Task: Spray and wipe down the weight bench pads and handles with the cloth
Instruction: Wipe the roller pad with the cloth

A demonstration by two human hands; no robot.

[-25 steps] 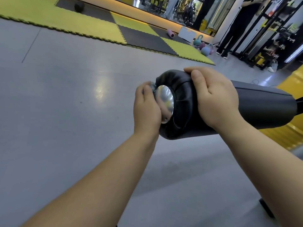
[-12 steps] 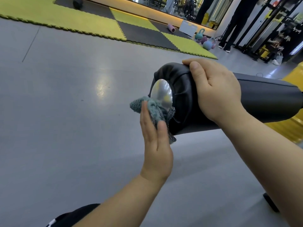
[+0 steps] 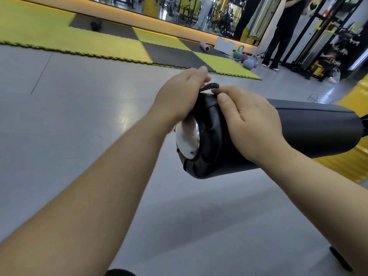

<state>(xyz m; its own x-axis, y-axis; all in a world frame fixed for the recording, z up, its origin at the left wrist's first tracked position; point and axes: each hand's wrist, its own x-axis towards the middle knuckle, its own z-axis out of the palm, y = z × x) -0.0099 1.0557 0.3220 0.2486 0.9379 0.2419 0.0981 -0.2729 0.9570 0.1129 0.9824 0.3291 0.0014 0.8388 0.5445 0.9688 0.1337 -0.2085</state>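
Clutching a dark mesh cloth point(image 3: 211, 86), the left hand point(image 3: 179, 96) has risen from the silver end cap point(image 3: 188, 140) onto the black padded roller point(image 3: 308, 126), gripped by the right hand point(image 3: 251, 124).

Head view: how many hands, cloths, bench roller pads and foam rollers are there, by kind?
hands: 2, the left hand and the right hand
cloth: 1
black roller pad: 1
foam rollers: 2, the black foam roller and the pink foam roller
total: 6
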